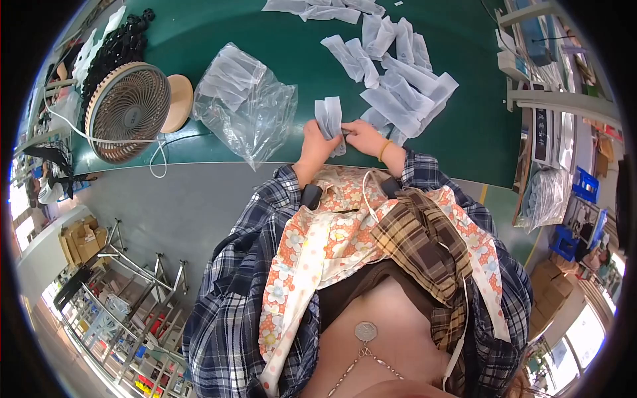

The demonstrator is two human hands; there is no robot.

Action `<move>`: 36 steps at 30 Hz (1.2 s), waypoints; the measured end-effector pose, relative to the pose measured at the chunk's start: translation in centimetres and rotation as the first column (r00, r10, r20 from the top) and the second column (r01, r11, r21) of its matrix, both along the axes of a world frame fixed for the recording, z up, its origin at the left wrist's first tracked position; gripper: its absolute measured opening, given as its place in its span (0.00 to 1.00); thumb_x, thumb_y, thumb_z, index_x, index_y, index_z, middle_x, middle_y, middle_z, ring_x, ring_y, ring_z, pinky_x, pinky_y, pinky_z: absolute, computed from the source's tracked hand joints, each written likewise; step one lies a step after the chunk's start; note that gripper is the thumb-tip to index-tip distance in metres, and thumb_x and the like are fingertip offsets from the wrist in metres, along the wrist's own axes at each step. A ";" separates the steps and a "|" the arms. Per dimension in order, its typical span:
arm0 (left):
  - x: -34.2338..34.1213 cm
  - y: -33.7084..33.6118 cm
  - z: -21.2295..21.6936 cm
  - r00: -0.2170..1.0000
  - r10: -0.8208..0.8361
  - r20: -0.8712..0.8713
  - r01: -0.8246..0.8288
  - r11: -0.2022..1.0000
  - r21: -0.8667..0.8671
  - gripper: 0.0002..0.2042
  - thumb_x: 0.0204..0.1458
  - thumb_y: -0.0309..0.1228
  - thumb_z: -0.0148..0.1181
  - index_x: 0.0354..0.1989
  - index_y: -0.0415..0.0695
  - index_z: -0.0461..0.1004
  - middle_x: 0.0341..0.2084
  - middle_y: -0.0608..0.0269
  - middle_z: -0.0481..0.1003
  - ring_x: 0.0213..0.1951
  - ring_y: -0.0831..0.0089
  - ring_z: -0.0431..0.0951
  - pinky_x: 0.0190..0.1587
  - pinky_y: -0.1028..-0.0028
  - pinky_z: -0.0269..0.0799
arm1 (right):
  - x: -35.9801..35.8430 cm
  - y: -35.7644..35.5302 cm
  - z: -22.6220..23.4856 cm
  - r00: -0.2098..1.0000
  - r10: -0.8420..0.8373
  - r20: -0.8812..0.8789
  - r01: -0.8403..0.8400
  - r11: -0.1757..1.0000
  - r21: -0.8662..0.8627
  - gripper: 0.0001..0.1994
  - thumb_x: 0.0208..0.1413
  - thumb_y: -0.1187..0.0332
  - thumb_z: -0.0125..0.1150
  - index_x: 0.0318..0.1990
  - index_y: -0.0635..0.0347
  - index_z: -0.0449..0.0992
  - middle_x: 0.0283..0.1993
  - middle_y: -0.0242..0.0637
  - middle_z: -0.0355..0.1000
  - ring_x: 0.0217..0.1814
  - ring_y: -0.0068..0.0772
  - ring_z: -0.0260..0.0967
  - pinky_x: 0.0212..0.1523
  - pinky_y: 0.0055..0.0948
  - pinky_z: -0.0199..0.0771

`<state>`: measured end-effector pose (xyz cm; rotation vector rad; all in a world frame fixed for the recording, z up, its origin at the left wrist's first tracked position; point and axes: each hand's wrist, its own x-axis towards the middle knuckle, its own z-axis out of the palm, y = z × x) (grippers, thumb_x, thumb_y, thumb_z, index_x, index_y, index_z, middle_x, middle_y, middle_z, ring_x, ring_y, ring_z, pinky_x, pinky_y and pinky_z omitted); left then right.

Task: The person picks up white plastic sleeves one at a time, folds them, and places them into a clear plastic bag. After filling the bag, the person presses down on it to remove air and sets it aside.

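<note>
Both my hands meet at the near edge of a green table (219,26). My left hand (316,145) grips a small pale grey fabric piece (328,117) that stands upright between the hands. My right hand (363,136), with a yellow band on its wrist, pinches the same piece from the right side. A loose heap of similar pale fabric pieces (398,83) lies just beyond and to the right of my hands.
A crumpled clear plastic bag (245,103) with more pieces lies to the left. A small desk fan (128,111) stands at the table's left end beside black bundles (119,43). Metal racks (133,292) stand on the floor lower left. Machines (551,126) line the right side.
</note>
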<state>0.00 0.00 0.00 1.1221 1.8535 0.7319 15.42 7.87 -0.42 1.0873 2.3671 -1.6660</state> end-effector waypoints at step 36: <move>0.0 -0.4 0.0 0.987 0.033 -0.155 -0.025 0.998 0.054 0.28 0.37 0.38 0.62 0.40 0.31 0.58 0.38 0.40 0.63 0.43 0.47 0.65 0.45 0.62 0.63 | -1.2 -1.1 1.6 0.924 -0.334 0.188 0.080 0.649 0.757 0.13 0.46 0.67 0.52 0.41 0.56 0.66 0.35 0.45 0.63 0.31 0.49 0.68 0.31 0.44 0.69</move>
